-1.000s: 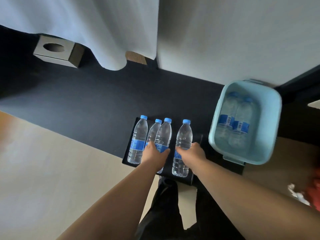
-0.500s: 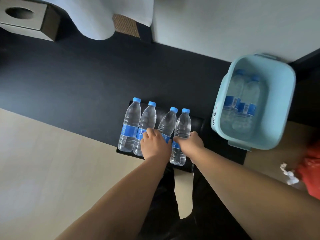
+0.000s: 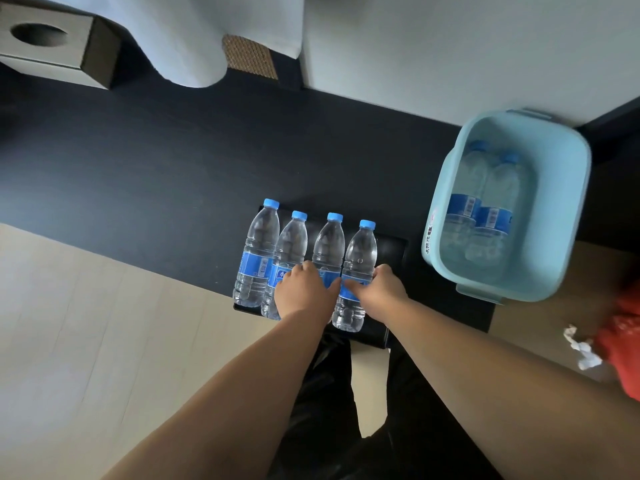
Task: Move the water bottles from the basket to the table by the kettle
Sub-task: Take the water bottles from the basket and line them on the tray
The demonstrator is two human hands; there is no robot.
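Observation:
Several clear water bottles with blue caps stand upright in a row on a black tray (image 3: 391, 251) at the front edge of the dark table (image 3: 156, 168). My left hand (image 3: 303, 292) is wrapped around the third bottle from the left (image 3: 329, 244). My right hand (image 3: 379, 289) grips the rightmost bottle (image 3: 360, 251) at its blue label. Untouched at the left stand the first bottle (image 3: 258, 247) and the second bottle (image 3: 291, 244). A light blue basket (image 3: 568, 216) on the right holds two more bottles (image 3: 481, 202). No kettle is in view.
A tissue box (image 3: 52, 46) sits at the table's far left, beside a hanging white curtain (image 3: 180, 39). A woven brown item (image 3: 249, 57) is by the wall. Crumpled paper (image 3: 583, 348) and something red (image 3: 623, 330) lie at the right. Pale floor (image 3: 86, 341) spreads to the left.
The two bottles under my hands have been drawn into an even upright row with the others. The view has shifted a little; both hands stay on their bottles.

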